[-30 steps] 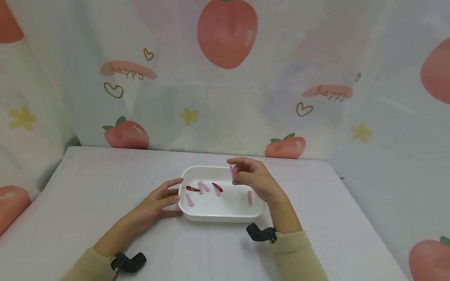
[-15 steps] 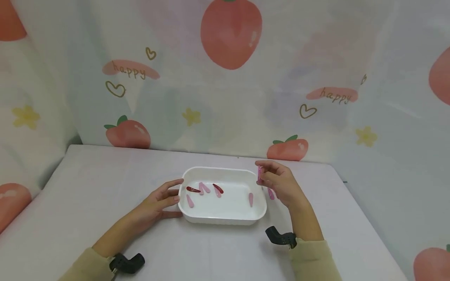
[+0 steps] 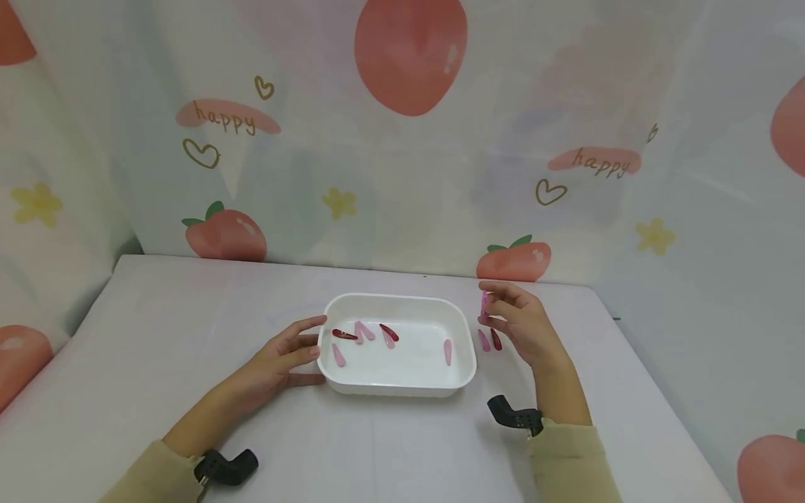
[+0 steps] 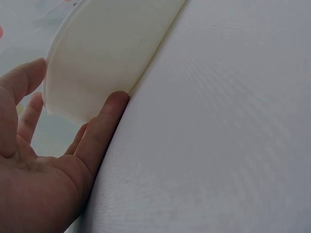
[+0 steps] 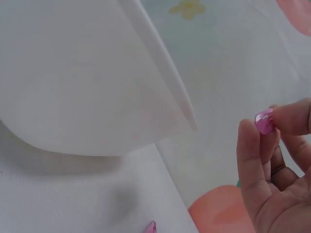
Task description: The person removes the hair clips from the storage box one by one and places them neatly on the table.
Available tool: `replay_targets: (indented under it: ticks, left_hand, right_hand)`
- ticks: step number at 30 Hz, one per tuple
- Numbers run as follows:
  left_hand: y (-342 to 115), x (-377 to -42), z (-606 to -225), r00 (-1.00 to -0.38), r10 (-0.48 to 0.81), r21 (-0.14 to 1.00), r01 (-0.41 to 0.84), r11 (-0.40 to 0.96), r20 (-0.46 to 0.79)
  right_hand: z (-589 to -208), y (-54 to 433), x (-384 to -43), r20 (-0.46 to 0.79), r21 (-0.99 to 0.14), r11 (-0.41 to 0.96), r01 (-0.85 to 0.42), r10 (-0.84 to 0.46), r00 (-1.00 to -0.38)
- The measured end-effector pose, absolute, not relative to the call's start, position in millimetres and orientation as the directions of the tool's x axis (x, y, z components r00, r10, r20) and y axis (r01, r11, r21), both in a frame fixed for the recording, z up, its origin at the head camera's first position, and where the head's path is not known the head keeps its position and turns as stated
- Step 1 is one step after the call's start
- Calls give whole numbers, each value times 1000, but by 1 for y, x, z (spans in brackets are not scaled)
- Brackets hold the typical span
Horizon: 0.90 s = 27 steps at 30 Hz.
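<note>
My right hand [image 3: 518, 320] pinches a pink hair clip [image 5: 265, 121] between thumb and fingers, raised to the right of the white tray [image 3: 402, 381]. On the table below that hand lie another pink hair clip [image 3: 483, 340] and a dark red one [image 3: 496, 339]. My left hand [image 3: 279, 356] rests against the tray's left end with spread, fairly straight fingers; in the left wrist view its fingertips [image 4: 116, 99] touch the tray's outer wall. Inside the tray, several pale pink clips [image 3: 339, 355] and two dark red clips [image 3: 344, 334] are grouped at the left, with one pale pink clip [image 3: 448, 352] at the right.
The tray stands on a table [image 3: 377, 454] covered in white cloth. Behind it hangs a curtain [image 3: 402, 175] printed with fruit, flowers and hearts. A black camera mount sits on each wrist, such as the right one [image 3: 516, 413].
My right hand has carried the pink clip rightward from over the tray to beyond its right end, uncovering the two clips on the table. My left hand has stayed at the tray.
</note>
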<state>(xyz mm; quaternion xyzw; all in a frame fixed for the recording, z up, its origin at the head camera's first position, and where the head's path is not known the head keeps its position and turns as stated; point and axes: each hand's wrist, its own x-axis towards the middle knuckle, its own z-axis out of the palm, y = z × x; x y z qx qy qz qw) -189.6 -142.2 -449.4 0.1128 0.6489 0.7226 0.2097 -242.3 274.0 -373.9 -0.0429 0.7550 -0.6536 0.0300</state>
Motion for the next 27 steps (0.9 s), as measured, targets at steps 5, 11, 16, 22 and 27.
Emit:
replay_targets:
  ticks: [5, 11, 16, 22, 27]
  left_hand:
    - [-143, -190, -450, -887, 448, 984, -162, -69, -114]
    - [-143, -190, -451, -887, 449, 985, -156, -75, -106]
    - [-144, -190, -452, -885, 455, 984, -155, -86, -100]
    - [-144, -191, -452, -883, 459, 984, -156, -90, -98]
    - [-143, -191, -452, -881, 463, 984, -155, -91, -96]
  right_hand:
    - [-377, 281, -243, 7, -990, 140, -19, -82, -997]
    - [-383, 289, -248, -30, -987, 158, 23, -47, -998]
    - [-389, 295, -250, -64, -974, 220, 63, 1, -998]
    - [-397, 305, -251, -109, -939, 322, 124, 65, -992]
    - [-404, 311, -252, -168, -897, 394, 198, 108, -980]
